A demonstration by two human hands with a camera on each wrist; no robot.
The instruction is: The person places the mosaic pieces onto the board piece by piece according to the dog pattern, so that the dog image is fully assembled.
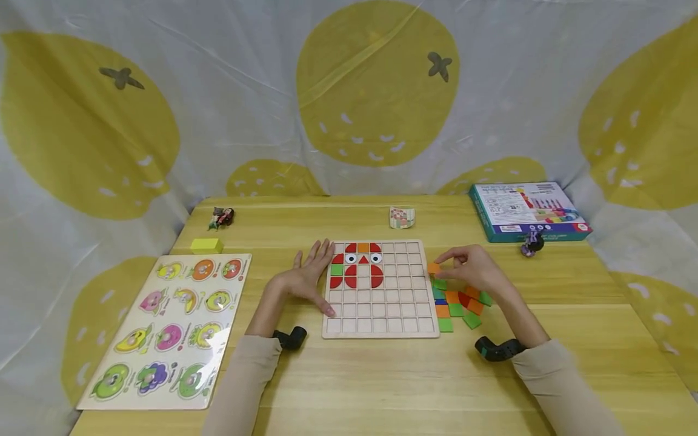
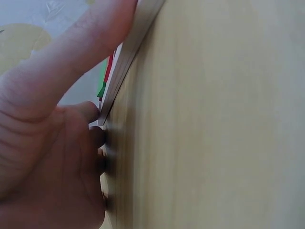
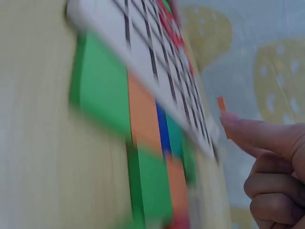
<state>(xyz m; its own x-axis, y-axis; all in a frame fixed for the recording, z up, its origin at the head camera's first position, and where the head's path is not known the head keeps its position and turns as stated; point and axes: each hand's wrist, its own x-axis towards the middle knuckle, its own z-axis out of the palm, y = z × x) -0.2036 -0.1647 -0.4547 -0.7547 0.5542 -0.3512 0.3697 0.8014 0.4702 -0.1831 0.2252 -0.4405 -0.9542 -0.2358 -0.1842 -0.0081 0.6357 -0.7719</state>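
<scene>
A wooden grid board (image 1: 392, 312) lies on the table, its upper left part filled with red, orange, green and eye-marked tiles (image 1: 351, 277). My left hand (image 1: 302, 275) rests at the board's left edge, fingers spread, thumb on the lower left corner. In the left wrist view the thumb (image 2: 71, 57) lies over the board's edge. My right hand (image 1: 473, 266) pinches an orange tile (image 1: 433, 267) between thumb and forefinger, just off the board's right edge. In the right wrist view that orange tile (image 3: 222, 103) is seen edge-on. Loose green, orange, red and blue tiles (image 1: 455, 310) lie below this hand.
A fruit puzzle board (image 1: 188, 303) lies at the left, with a yellow block (image 1: 206, 246) and a small figurine (image 1: 222, 217) behind it. A patterned card (image 1: 402, 218) lies at the back. A box (image 1: 526, 209) and a purple-black figurine (image 1: 532, 242) are at the back right.
</scene>
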